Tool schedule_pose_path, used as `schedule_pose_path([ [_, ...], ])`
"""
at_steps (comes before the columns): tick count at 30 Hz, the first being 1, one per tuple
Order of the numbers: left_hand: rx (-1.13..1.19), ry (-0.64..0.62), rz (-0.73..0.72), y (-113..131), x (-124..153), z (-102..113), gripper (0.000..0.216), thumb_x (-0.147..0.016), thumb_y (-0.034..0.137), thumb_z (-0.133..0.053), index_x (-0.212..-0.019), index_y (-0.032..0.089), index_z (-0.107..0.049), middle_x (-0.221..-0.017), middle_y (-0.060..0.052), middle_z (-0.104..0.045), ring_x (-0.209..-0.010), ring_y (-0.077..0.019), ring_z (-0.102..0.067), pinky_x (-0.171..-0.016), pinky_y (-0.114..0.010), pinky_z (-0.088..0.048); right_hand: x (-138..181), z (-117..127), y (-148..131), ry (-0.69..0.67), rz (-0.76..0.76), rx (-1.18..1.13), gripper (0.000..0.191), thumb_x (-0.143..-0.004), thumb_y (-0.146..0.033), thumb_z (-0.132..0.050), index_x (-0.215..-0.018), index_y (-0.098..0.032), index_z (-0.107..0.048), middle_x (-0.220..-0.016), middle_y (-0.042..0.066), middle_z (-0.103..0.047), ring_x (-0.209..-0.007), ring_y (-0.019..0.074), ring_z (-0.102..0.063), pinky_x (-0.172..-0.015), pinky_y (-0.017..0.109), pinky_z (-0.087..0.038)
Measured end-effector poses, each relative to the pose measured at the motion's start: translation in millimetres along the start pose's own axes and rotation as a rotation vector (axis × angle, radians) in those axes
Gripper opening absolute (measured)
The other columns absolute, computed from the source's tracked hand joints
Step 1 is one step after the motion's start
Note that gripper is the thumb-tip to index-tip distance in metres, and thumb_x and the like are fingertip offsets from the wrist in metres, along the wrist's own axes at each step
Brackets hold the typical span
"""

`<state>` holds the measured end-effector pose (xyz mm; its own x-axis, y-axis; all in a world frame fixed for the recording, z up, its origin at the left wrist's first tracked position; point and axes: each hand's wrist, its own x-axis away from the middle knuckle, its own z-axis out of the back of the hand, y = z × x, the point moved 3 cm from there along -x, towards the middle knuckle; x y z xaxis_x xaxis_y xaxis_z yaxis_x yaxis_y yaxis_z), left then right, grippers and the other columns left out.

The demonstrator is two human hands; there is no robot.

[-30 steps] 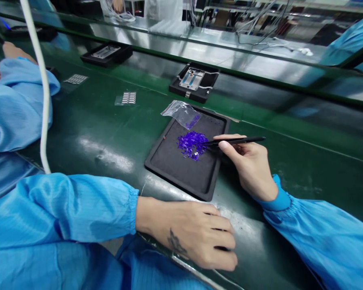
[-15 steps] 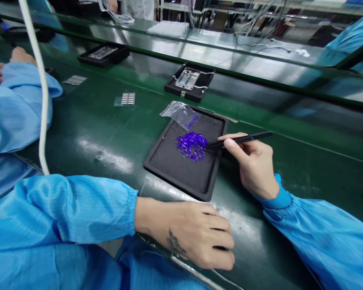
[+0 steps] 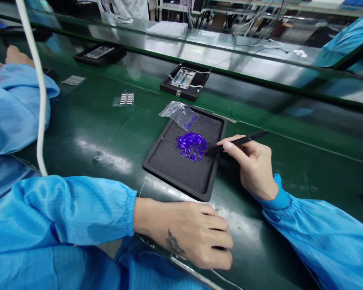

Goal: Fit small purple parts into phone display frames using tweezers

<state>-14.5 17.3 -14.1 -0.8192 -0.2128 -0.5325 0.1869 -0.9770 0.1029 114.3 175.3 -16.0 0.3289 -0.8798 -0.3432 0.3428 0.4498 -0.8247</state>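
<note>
Purple pieces (image 3: pixel 191 145) lie heaped in a black tray (image 3: pixel 181 177). The right hand (image 3: pixel 256 167) pinches tweezers (image 3: pixel 245 139) beside them; the left hand (image 3: pixel 190 233) lies slightly spread at the table (image 3: pixel 254 241) edge.

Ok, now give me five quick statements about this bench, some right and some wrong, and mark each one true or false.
1. The right hand holds black tweezers. True.
2. The left hand grips the dark tray. False: the left hand lies back up near the edge of the green table, apart from the dark tray.
3. The small purple pieces lie in a loose pile on the dark tray. True.
4. The clear bag is completely off the dark tray. False: the clear bag lies across its far rim, with some purple inside.
5. A white-striped sheet lies on the green table. True.
</note>
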Motion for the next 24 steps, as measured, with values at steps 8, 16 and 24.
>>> schedule_pose_path([
  [8,-0.007,-0.033,0.008,0.9,1.0,-1.1,0.027,-0.099,0.013,-0.047,-0.093,0.015,-0.073,-0.088,-0.003,-0.069,-0.085,-0.0171,-0.063,-0.068,-0.032,-0.043,-1.7,-1.3,-0.2,0.023,0.007,0.099,0.023,-0.089,-0.042,-0.068,-0.098,-0.025,-0.079,-0.088,0.002,-0.074,-0.071,0.0181,-0.061,-0.062,0.031,-0.044],
  [16,0.005,-0.037,0.012,0.7,-0.1,-0.4,0.032,-0.101,0.013,-0.043,-0.092,0.015,-0.074,-0.087,-0.003,-0.069,-0.083,-0.0165,-0.063,-0.068,-0.032,-0.042,1.3,0.6,-0.2,0.048,0.035,0.043,0.016,-0.086,-0.040,-0.072,-0.084,-0.025,-0.076,-0.085,0.001,-0.074,-0.074,0.0201,-0.064,-0.067,0.034,-0.047],
  [24,0.006,-0.052,0.015,0.7,0.0,-0.9,0.029,-0.099,0.012,-0.046,-0.093,0.015,-0.073,-0.088,-0.003,-0.069,-0.084,-0.0173,-0.063,-0.067,-0.032,-0.041,-1.2,-1.6,1.5,0.044,0.020,0.058,0.020,-0.088,-0.041,-0.070,-0.097,-0.026,-0.079,-0.091,0.002,-0.075,-0.074,0.0187,-0.063,-0.062,0.031,-0.044],
])
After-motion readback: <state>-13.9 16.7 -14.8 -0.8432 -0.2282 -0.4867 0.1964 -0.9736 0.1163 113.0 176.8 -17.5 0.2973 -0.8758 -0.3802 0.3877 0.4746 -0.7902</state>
